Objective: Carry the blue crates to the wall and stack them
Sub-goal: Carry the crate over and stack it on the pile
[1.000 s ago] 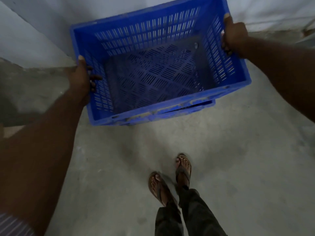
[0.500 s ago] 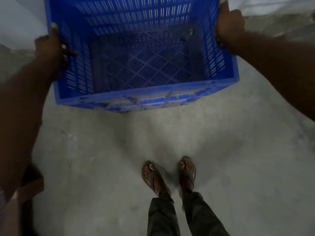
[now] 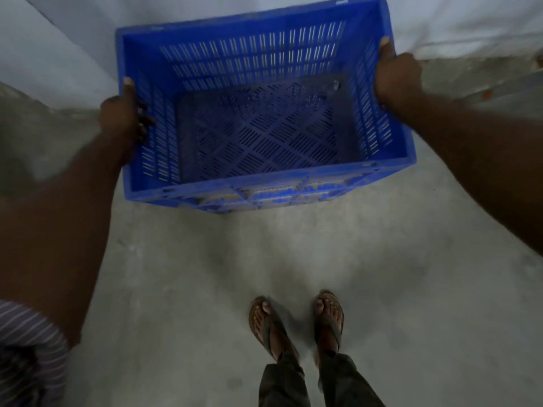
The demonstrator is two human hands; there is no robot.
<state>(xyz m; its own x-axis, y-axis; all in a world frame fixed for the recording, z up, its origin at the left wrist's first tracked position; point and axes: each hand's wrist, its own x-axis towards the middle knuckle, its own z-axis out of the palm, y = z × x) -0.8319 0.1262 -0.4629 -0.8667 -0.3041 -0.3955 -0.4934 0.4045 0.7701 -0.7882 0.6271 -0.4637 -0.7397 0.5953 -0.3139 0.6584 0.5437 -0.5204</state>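
Blue crate hung by the wall, left hand and right hand clamped on its sides; a slackened grip could have dropped it toward the feet.

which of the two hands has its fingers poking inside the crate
The left hand: its fingers curl over the side wall into the blue slotted plastic crate. The right hand shows only a thumb on the rim.

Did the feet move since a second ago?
Yes. The feet now stand side by side on the floor, no longer mid-step, facing the wall, while both hands hold the blue crate.
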